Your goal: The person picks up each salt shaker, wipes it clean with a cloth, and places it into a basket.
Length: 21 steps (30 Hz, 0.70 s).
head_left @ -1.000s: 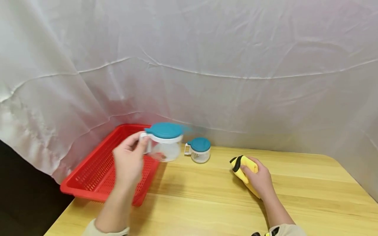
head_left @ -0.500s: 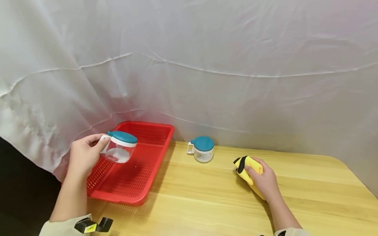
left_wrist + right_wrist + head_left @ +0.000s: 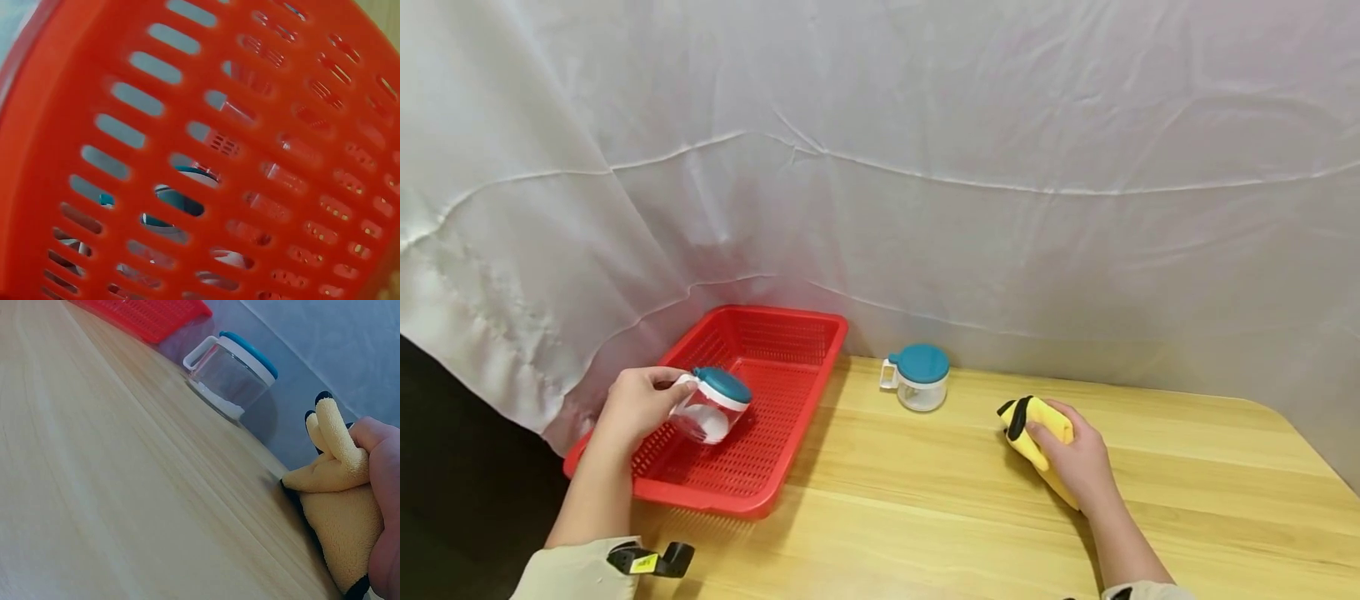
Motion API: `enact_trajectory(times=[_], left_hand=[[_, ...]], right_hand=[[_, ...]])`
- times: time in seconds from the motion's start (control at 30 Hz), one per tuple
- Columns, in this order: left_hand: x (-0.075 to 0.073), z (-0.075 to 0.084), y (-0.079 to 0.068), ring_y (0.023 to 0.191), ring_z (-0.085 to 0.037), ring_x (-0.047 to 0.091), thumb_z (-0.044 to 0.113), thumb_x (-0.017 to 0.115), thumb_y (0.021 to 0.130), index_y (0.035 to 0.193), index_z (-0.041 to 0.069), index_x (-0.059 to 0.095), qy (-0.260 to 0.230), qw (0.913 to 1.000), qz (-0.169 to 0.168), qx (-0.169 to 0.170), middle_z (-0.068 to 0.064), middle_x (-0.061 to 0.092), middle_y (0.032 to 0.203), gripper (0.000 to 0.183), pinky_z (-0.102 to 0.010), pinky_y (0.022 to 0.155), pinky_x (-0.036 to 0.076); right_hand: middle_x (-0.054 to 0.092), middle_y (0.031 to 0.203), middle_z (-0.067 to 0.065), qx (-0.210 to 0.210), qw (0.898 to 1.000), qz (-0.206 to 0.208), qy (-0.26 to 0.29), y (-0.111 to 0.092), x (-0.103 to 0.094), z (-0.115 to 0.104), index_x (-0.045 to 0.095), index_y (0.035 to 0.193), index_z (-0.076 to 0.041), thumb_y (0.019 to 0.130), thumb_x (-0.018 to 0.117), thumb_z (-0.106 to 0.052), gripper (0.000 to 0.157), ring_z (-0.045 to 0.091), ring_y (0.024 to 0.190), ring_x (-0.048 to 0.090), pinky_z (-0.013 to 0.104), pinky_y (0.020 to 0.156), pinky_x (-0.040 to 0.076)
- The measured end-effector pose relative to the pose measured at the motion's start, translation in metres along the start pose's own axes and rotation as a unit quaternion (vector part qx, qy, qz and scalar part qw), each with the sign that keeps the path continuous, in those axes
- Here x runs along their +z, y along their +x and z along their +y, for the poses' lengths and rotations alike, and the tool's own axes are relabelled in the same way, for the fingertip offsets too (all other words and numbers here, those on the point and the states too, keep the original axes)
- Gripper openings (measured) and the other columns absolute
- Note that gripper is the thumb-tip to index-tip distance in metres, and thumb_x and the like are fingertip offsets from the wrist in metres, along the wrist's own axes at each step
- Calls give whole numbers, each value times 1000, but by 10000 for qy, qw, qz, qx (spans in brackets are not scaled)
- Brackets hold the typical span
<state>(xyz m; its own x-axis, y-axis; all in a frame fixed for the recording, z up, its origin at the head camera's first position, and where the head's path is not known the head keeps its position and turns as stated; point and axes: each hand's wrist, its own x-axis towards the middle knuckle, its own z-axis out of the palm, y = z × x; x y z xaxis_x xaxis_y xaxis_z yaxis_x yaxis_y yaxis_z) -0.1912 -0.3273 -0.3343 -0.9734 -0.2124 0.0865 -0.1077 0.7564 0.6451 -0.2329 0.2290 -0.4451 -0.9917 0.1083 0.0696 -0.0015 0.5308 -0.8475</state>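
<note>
My left hand (image 3: 642, 404) pinches the white handle of a clear seasoning jar (image 3: 709, 417) with a teal lid. The jar tilts to the right, low inside the red plastic basket (image 3: 760, 502). Through the basket's slots, the left wrist view shows bits of the jar; the hand itself is mostly hidden there. My right hand (image 3: 1078, 458) grips a bunched yellow cloth (image 3: 1037, 433) with black edging, against the tabletop. A second teal-lidded jar (image 3: 922, 379) stands upright between the basket and the cloth, white stuff at its bottom in the right wrist view.
The wooden table (image 3: 925, 517) carries all of these, with its left edge beyond the basket. A pale satin curtain (image 3: 970, 250) hangs behind and to the left. Each sleeve has a black wrist mount, the left mount (image 3: 651, 559) showing a yellow label.
The left hand has carried its jar leftward from over the basket's right side, then lowered and tilted it inside the basket. The right hand keeps its grip on the cloth, nearly still.
</note>
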Motion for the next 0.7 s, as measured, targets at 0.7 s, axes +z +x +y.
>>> enact_trajectory(times=[0.7], left_hand=[[-13, -5, -8, 68, -23, 51, 22, 77, 80, 76, 6, 66, 1572, 9859, -499, -296, -7, 57, 67, 21, -34, 56, 39]], right_hand=[[55, 133, 16, 11, 10000, -38, 19, 0, 0, 0, 44, 147, -22, 93, 60, -53, 64, 27, 110, 52, 26, 78, 47]])
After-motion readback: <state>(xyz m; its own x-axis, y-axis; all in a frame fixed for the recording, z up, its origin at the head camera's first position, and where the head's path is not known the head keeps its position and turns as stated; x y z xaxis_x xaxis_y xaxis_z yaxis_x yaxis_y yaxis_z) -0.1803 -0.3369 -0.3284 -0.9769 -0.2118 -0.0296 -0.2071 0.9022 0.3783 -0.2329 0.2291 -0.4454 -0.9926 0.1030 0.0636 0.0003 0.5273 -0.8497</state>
